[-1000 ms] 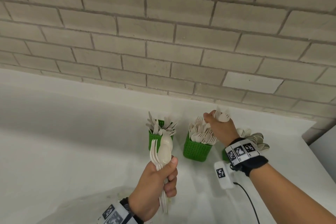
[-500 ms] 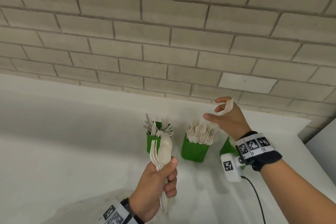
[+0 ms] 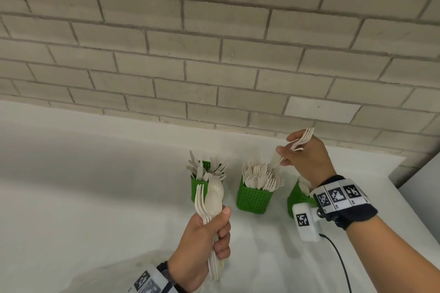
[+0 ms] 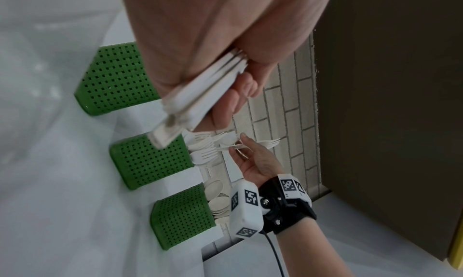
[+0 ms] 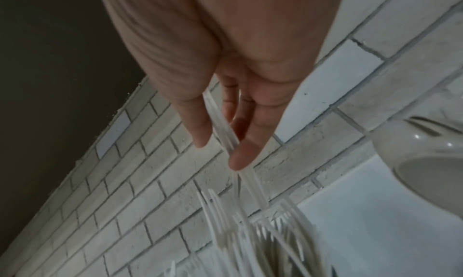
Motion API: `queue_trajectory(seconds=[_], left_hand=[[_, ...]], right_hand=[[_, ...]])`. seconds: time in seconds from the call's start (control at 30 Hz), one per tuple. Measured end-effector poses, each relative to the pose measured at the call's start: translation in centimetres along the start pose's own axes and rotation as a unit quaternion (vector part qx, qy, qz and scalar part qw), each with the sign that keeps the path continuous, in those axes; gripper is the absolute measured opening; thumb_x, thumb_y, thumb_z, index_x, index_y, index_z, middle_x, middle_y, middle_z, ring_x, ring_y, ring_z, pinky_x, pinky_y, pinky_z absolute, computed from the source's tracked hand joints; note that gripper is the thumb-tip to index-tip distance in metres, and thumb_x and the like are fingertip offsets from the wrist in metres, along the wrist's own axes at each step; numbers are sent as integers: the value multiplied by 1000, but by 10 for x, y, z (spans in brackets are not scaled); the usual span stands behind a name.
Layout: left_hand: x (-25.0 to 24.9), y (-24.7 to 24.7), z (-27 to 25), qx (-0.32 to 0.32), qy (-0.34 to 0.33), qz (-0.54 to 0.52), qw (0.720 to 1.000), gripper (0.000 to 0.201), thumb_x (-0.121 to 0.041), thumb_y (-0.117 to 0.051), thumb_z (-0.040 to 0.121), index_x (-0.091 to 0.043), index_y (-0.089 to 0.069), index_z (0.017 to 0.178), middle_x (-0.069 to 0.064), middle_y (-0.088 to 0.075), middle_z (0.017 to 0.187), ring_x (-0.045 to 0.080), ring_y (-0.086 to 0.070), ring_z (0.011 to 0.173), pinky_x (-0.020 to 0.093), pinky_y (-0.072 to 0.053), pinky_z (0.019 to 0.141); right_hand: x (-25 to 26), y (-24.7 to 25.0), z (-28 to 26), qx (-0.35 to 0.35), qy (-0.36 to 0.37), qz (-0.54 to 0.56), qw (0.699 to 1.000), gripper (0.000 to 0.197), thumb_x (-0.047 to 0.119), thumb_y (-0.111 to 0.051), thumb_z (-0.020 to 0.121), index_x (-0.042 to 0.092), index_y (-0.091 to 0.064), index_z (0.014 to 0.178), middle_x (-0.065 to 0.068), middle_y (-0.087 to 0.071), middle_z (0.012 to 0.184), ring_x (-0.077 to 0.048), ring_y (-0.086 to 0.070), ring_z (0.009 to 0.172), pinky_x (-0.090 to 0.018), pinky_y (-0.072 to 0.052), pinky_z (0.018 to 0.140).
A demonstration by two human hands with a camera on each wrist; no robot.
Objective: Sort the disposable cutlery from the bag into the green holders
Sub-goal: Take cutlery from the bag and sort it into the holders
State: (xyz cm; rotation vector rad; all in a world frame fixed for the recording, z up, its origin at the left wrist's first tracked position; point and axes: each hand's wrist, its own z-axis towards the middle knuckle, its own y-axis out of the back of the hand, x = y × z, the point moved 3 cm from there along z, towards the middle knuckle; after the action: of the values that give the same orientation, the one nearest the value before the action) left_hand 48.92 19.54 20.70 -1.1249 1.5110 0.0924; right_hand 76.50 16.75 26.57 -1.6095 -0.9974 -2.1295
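Observation:
Three green holders stand near the brick wall: the left holder (image 3: 199,188) with knives, the middle holder (image 3: 253,200) full of forks, the right holder (image 3: 296,197) with spoons, partly hidden by my right wrist. My left hand (image 3: 202,242) grips a bundle of white cutlery (image 3: 209,202), spoons and forks upright, in front of the left holder. My right hand (image 3: 302,154) pinches a couple of white forks (image 3: 301,140) above the middle holder, handles pointing down toward it. In the left wrist view the bundle's handles (image 4: 190,107) stick out below my fingers.
The holders rest on a white counter (image 3: 95,185) against a brick wall (image 3: 214,54). A clear plastic bag (image 3: 107,278) lies at the near edge by my left wrist. A cable (image 3: 340,261) runs from the right wrist camera. The counter ends at the right (image 3: 404,173).
My right hand has risen from the middle holder and lifted its forks higher above it, turning them tines-up. My left hand and its bundle have stayed put.

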Motion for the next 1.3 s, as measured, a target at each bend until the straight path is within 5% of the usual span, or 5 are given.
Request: queue_trajectory(seconds=[0.27,0.53,0.87,1.13,1.3], left_hand=[[-1,-3,0,7,0,3,1000,28,-21,-66,84,-12,-48,66,5,-35,60,13,-25,44,22,-21,45],[2,0,0,3,4,13,1000,27,-18,-62,92,-10,-46,72,4,-35,60,13,-25,44,22,-23,44],[-1,-4,-1,8,10,15,1000,26,-18,-63,92,-12,-47,72,4,-35,61,13,-25,46,22,-22,44],[-4,-12,-2,53,13,27,998,21,-25,-63,91,-6,-57,88,6,-44,64,16,-36,47,21,-29,44],[-5,-12,-2,87,13,38,995,23,-30,-68,84,-9,-63,89,4,-45,65,15,-38,48,22,-31,45]], right_hand=[[-12,-15,-12,56,-32,-47,997,54,41,-84,56,35,-50,97,-5,-68,93,-23,-69,80,-50,-57,80],[22,-8,-16,-8,152,-147,977,27,21,-51,100,19,-60,125,5,-66,115,-2,-58,97,-11,-40,85],[-28,-46,-34,162,108,-352,916,48,32,-26,105,27,-21,153,13,-10,161,-8,3,150,-41,12,120],[-30,-57,-43,224,124,-398,881,73,60,-6,94,22,-4,156,9,5,163,-10,15,148,-33,9,120],[21,-36,-71,106,215,-211,948,39,27,-53,98,30,-50,136,13,-51,139,-6,-40,134,-30,-31,114]])
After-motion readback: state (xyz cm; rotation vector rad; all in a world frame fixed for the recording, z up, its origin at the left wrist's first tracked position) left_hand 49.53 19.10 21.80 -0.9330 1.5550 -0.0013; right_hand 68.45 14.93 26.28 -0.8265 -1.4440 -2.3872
